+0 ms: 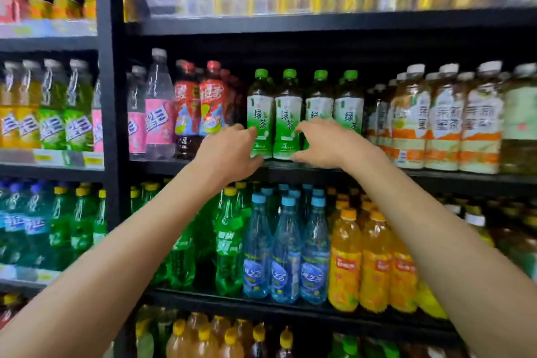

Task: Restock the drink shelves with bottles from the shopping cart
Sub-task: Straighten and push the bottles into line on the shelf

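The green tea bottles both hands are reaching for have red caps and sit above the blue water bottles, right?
No. In the head view the green tea bottles have green caps, not red. The left hand and right hand reach for them, above the blue water bottles.

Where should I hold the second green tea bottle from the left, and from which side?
Probably grip the second green tea bottle at its narrow shoulder under the green cap, from the front: it stands upright, and neighbours crowd its labelled body.
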